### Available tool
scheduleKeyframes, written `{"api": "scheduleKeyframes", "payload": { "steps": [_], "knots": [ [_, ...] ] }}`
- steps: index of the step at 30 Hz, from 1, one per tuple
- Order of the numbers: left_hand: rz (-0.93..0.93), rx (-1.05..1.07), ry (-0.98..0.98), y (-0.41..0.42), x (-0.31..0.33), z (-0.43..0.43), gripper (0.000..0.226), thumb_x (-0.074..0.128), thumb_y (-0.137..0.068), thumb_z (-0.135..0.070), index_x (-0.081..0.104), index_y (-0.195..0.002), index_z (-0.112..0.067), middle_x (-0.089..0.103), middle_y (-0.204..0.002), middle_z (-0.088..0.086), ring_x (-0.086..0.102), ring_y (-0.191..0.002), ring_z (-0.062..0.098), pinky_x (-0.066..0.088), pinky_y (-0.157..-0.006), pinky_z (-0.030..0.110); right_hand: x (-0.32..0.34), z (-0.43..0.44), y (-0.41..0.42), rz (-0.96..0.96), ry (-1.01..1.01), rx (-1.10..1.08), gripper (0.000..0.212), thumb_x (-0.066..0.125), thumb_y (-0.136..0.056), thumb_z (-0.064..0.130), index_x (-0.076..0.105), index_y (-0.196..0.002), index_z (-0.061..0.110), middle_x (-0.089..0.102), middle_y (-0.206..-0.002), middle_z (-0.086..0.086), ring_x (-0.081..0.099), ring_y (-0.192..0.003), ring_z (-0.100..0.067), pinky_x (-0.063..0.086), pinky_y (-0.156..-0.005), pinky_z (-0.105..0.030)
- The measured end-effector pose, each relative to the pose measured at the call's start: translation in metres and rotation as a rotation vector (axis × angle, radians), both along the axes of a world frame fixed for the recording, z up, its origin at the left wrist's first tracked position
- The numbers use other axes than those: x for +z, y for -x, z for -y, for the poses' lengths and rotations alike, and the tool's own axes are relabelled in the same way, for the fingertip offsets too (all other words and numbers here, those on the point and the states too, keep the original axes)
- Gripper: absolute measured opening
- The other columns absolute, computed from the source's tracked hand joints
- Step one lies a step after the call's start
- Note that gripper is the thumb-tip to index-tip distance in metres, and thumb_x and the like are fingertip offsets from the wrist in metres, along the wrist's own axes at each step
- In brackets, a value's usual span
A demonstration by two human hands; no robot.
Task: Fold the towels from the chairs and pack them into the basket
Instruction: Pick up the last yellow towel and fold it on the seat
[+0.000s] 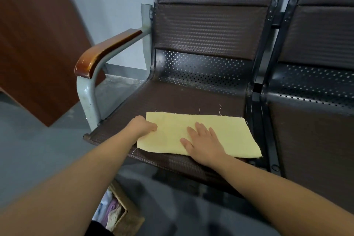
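Observation:
A pale yellow towel (226,130) lies flat on the front of a dark brown chair seat (172,97), folded into a wide rectangle with loose threads along its far edge. My left hand (142,125) grips the towel's left edge, fingers curled under the cloth. My right hand (203,142) rests flat on the middle of the towel with fingers spread. A woven basket (132,216) stands on the floor below my left forearm; folded white, purple and cream cloths show inside it.
A wooden armrest (103,50) on a grey metal frame flanks the seat on the left. A second dark chair (314,120) adjoins on the right. A brown wooden cabinet (34,44) stands at the far left on the grey floor.

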State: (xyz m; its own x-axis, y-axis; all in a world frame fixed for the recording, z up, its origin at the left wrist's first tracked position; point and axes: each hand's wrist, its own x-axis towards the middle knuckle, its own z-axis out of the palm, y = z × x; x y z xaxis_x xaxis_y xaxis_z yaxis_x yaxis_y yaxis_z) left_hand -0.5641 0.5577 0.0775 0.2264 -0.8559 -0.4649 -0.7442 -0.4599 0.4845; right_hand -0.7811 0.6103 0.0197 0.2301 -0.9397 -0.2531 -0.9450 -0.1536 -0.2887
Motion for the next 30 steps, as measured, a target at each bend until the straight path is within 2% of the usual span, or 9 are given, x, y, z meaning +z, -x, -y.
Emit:
{"api": "scheduleKeyframes", "payload": {
  "steps": [5, 11, 13, 17, 20, 23, 27, 29, 30],
  "knots": [
    [-0.147, 0.076, 0.022, 0.001, 0.006, -0.001, 0.039, 0.074, -0.084, -0.023, 0.054, -0.111, -0.002, 0.065, -0.104, 0.011, 0.065, -0.094, 0.028, 0.055, -0.079, 0.037, 0.002, -0.010, -0.001, 0.043, 0.065, 0.155, 0.060, 0.017, -0.106, 0.050, 0.015, -0.160, 0.021, 0.001, -0.168, -0.005, -0.004, -0.155, -0.017, -0.005, -0.125, -0.040],
    [-0.080, -0.055, 0.156, 0.013, 0.022, -0.004, 0.059, 0.070, -0.085, -0.018, 0.051, -0.141, -0.012, 0.058, -0.130, 0.008, 0.056, -0.102, 0.021, 0.047, -0.078, 0.032, 0.003, -0.014, -0.003, 0.126, 0.036, 0.181, 0.057, 0.020, -0.108, 0.046, 0.021, -0.159, 0.021, 0.007, -0.168, 0.004, 0.001, -0.154, -0.011, -0.004, -0.125, -0.035],
    [-0.052, -0.144, 0.267, 0.022, 0.029, -0.006, 0.049, 0.067, -0.086, -0.014, 0.055, -0.133, -0.015, 0.059, -0.121, 0.005, 0.055, -0.093, 0.017, 0.043, -0.066, 0.027, 0.012, -0.011, -0.002, 0.329, -0.040, 0.056, 0.053, 0.025, -0.108, 0.045, 0.038, -0.152, 0.018, 0.030, -0.162, 0.001, 0.020, -0.151, -0.013, 0.006, -0.123, -0.031],
    [-0.040, -0.263, 0.395, 0.047, 0.039, -0.013, 0.035, 0.067, -0.084, -0.014, 0.060, -0.117, -0.020, 0.064, -0.110, 0.001, 0.056, -0.084, 0.010, 0.039, -0.057, 0.020, 0.033, 0.002, 0.002, 0.959, -0.238, -0.483, 0.053, 0.030, -0.104, 0.054, 0.065, -0.122, 0.018, 0.070, -0.116, 0.007, 0.061, -0.113, -0.013, 0.039, -0.106, -0.034],
    [-0.353, -0.259, 0.304, 0.071, 0.042, -0.019, 0.035, 0.073, -0.086, -0.030, 0.058, -0.116, -0.021, 0.067, -0.109, 0.000, 0.063, -0.082, 0.009, 0.046, -0.059, 0.021, 0.043, 0.015, 0.013, 1.292, -0.359, -0.767, 0.058, 0.034, -0.101, 0.062, 0.063, -0.115, 0.013, 0.077, -0.101, -0.005, 0.070, -0.099, -0.023, 0.054, -0.096, -0.043],
    [-0.629, -0.174, 0.139, 0.081, 0.042, -0.022, 0.039, 0.063, -0.091, -0.051, 0.058, -0.116, -0.021, 0.067, -0.114, 0.000, 0.071, -0.079, 0.015, 0.055, -0.064, 0.028, 0.055, 0.017, 0.021, 1.210, -0.393, -0.878, 0.048, 0.052, -0.096, 0.060, 0.060, -0.117, 0.017, 0.066, -0.111, 0.001, 0.062, -0.107, -0.024, 0.051, -0.093, -0.043],
    [-0.265, -0.268, 0.220, 0.071, 0.020, -0.018, 0.020, 0.059, -0.094, -0.035, 0.062, -0.107, -0.019, 0.069, -0.099, -0.001, 0.070, -0.083, 0.015, 0.060, -0.075, 0.034, 0.041, 0.017, 0.023, 0.966, -0.262, -0.803, 0.029, 0.068, -0.092, 0.022, 0.063, -0.111, 0.000, 0.062, -0.123, -0.026, 0.052, -0.088, -0.022, 0.043, -0.076, -0.035],
    [-0.089, -0.284, 0.222, 0.064, 0.008, -0.015, 0.013, 0.061, -0.088, -0.030, 0.060, -0.098, -0.022, 0.069, -0.092, 0.001, 0.067, -0.082, 0.017, 0.058, -0.080, 0.039, 0.039, 0.016, 0.022, 0.916, -0.176, -0.753, 0.008, 0.064, -0.088, 0.013, 0.057, -0.091, 0.013, 0.044, -0.091, -0.001, 0.047, -0.078, -0.022, 0.038, -0.067, -0.033],
    [-0.063, -0.261, 0.208, 0.062, 0.004, -0.014, 0.012, 0.062, -0.087, -0.030, 0.059, -0.095, -0.022, 0.069, -0.091, 0.001, 0.066, -0.082, 0.018, 0.058, -0.080, 0.040, 0.039, 0.018, 0.020, 0.908, -0.138, -0.745, 0.010, 0.061, -0.088, 0.012, 0.052, -0.087, 0.016, 0.047, -0.085, -0.008, 0.044, -0.076, -0.021, 0.036, -0.066, -0.032]
  ]
}}
